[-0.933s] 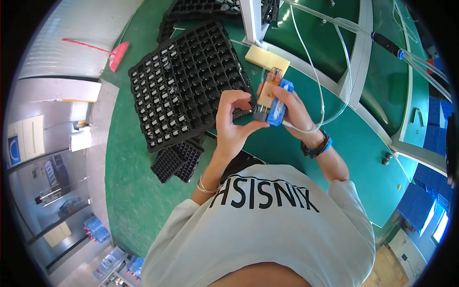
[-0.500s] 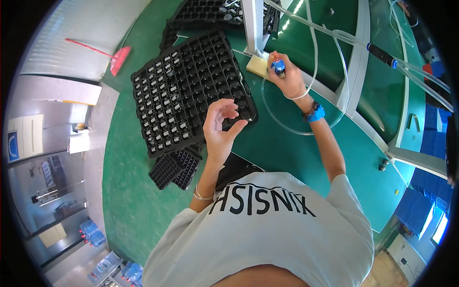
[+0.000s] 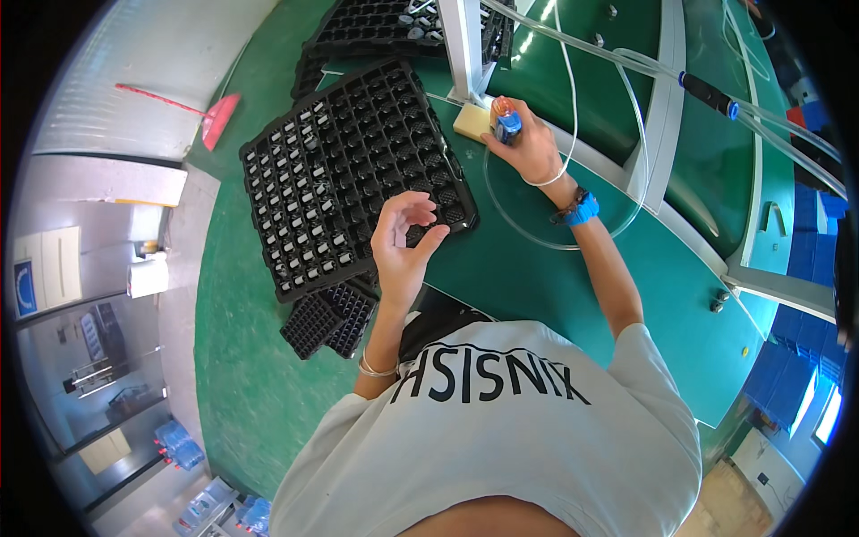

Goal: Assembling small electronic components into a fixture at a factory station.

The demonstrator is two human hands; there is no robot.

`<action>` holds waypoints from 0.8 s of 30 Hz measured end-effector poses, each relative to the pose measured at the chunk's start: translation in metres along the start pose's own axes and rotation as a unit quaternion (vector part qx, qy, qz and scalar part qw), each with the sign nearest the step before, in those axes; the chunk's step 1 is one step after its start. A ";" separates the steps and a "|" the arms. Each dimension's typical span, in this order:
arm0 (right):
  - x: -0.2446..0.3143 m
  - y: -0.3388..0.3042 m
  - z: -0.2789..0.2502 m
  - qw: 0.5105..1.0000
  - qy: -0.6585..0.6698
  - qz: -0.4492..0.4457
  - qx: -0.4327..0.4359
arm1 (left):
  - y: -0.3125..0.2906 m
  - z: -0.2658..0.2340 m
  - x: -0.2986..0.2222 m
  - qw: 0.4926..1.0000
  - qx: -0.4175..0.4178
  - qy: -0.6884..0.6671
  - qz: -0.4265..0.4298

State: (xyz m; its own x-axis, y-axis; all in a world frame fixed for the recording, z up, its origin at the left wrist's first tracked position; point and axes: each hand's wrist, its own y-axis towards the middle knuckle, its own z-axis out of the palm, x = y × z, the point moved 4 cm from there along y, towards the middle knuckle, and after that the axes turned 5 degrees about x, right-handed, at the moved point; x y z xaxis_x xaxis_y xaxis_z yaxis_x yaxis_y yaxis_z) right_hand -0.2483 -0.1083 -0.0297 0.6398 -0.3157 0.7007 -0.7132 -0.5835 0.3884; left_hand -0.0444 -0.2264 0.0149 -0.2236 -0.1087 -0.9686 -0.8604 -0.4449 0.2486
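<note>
So your right hand (image 3: 537,152) is wrapped round the blue-and-orange device (image 3: 506,125), fingers closed on it, with the orange end poking out past your fingertips on the far side. Pretty solid grip from what I can see. Just left of that thumb there's a pale yellow block (image 3: 470,123) on the green table (image 3: 537,282); can't tell if you're touching it. A clear tube (image 3: 537,241) loops below those fingers, and you've got a blue-strapped watch (image 3: 583,209) on that wrist.

Your left hand (image 3: 399,246) is well apart from the right, down and to its left, fingers curled in a loose C with a clear gap to the thumb. Looks like it's holding nothing. The big black tray (image 3: 385,134) sits right by those fingers, stretching up and left of them, and the small white pieces (image 3: 338,240) fill pockets on its left half. Two smaller black trays (image 3: 311,326) lie further down-left from your left fingers.
</note>
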 end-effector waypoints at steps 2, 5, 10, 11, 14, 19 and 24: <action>-0.001 0.000 0.000 1.000 -0.001 0.000 -0.001 | -0.001 -0.001 0.002 1.000 0.000 0.002 -0.002; -0.001 0.000 0.000 1.000 0.000 0.001 -0.002 | 0.000 -0.002 0.002 1.000 -0.002 0.004 -0.008; 0.004 0.000 -0.002 1.000 -0.011 -0.019 -0.019 | 0.008 -0.012 0.004 1.000 -0.010 -0.004 -0.019; 0.004 -0.001 -0.002 1.000 -0.010 -0.013 -0.018 | 0.010 -0.016 0.004 1.000 -0.015 0.005 -0.018; 0.001 0.000 -0.002 1.000 0.003 -0.010 -0.022 | 0.014 -0.022 0.002 0.999 -0.025 0.019 -0.012; 0.002 0.001 -0.001 0.998 -0.016 -0.023 -0.051 | 0.009 -0.023 0.008 0.999 -0.030 0.011 -0.022; 0.003 0.002 0.000 0.999 -0.009 -0.016 -0.043 | 0.003 -0.020 0.013 0.999 -0.025 0.003 -0.036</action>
State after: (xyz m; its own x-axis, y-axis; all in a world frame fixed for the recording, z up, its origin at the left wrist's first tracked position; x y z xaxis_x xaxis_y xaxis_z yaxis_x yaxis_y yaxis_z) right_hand -0.2477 -0.1098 -0.0268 0.6675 -0.3112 0.6764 -0.7136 -0.5267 0.4619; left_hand -0.0404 -0.2470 0.0029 -0.1592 -0.0799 -0.9840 -0.8505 -0.4950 0.1778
